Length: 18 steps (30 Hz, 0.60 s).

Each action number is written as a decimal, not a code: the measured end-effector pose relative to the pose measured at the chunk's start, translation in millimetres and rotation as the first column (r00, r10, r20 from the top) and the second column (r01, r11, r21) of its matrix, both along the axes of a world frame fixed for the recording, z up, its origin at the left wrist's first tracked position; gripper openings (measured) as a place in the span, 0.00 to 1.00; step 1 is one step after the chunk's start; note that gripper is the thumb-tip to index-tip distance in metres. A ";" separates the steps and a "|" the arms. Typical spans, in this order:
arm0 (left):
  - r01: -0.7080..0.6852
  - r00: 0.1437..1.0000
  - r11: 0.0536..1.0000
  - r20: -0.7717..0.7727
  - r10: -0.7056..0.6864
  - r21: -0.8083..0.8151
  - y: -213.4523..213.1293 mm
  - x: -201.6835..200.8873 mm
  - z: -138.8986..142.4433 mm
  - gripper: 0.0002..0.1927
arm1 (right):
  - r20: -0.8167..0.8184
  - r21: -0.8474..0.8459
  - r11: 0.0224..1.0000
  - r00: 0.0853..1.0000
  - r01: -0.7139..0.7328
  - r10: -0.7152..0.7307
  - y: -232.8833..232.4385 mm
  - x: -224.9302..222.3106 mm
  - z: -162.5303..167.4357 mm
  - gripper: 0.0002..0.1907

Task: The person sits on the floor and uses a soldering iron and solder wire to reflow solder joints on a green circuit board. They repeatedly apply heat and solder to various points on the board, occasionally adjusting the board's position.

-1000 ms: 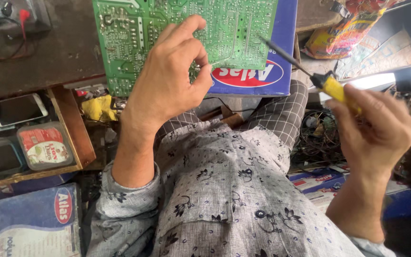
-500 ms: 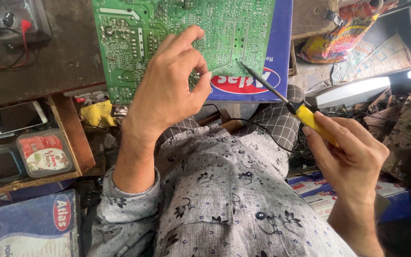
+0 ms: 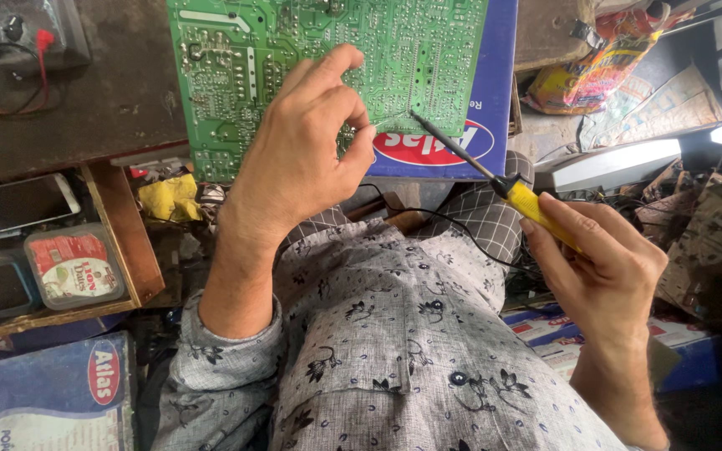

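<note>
The right hand (image 3: pixel 603 267) is closed round a yellow-handled soldering iron (image 3: pixel 495 179), its dark tip touching the lower edge of a green circuit board (image 3: pixel 244 50) on a blue box (image 3: pixel 495 92). The left hand (image 3: pixel 302 159) pinches thin solder wire (image 3: pixel 390 119) at the tip. A wooden tray (image 3: pixel 119 225) holds a phone (image 3: pixel 22 200) and plastic tub (image 3: pixel 73 263).

Under the left hand (image 3: pixel 294 159), the flat green circuit board (image 3: pixel 244 67) looks glossy, dotted with shiny metal solder; the right hand (image 3: pixel 603 267) grips a soldering iron's smooth yellow plastic handle (image 3: pixel 536 209).
</note>
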<state>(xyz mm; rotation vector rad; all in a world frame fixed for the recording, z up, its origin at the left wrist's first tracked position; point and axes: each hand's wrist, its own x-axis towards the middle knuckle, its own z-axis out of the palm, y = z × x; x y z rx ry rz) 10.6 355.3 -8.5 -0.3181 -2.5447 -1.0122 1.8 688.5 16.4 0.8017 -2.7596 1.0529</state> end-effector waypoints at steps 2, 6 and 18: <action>0.000 1.000 1.000 0.003 0.000 0.000 -0.2 -0.2 -0.8 0.07 | -0.005 -0.006 1.000 1.000 -0.001 0.001 0.3 0.4 -0.9 0.16; -0.002 1.000 1.000 0.003 0.002 0.001 -0.4 0.1 -1.4 0.07 | -0.008 -0.006 1.000 1.000 0.004 -0.004 0.4 1.0 -1.8 0.16; -0.004 1.000 1.000 -0.005 0.004 -0.001 0.3 0.3 -1.1 0.07 | -0.032 0.022 1.000 0.999 -0.006 0.006 -1.9 2.3 1.9 0.17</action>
